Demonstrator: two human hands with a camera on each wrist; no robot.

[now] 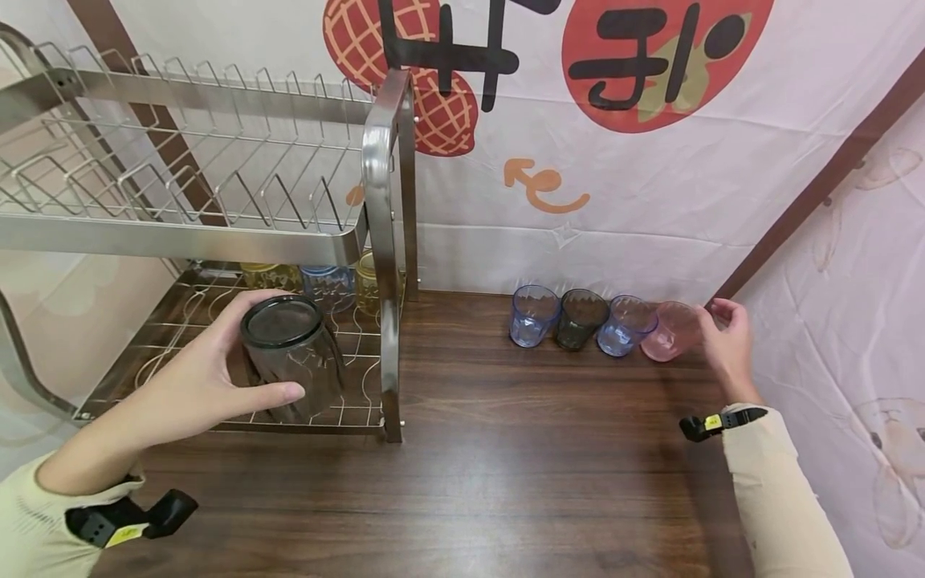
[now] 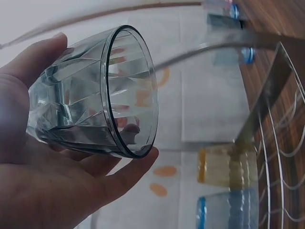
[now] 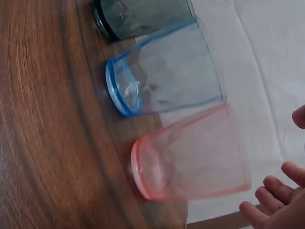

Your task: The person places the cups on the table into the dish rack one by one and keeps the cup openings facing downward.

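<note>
My left hand (image 1: 205, 377) grips a clear grey glass (image 1: 299, 373), thumb on the near side and fingers around the back. The glass is upside down over the lower tier of a metal dish rack (image 1: 388, 321); in the left wrist view its open rim faces the wire shelf. Beside the pink glass (image 1: 668, 333) is my right hand (image 1: 728, 349). Its fingers (image 3: 274, 193) are loosely bent and apart from that glass in the right wrist view. A blue glass (image 1: 625, 327), a dark grey glass (image 1: 580, 319) and another blue glass (image 1: 534, 317) stand upright in line.
On the lower rack tier, a yellow glass (image 2: 228, 164) and a blue glass (image 2: 228, 210) rest upside down, with another yellow glass (image 1: 269, 275) farther left. The upper tier has upright wire dividers (image 1: 267, 181). A printed cloth (image 1: 470, 233) hangs behind the wooden table (image 1: 506, 474).
</note>
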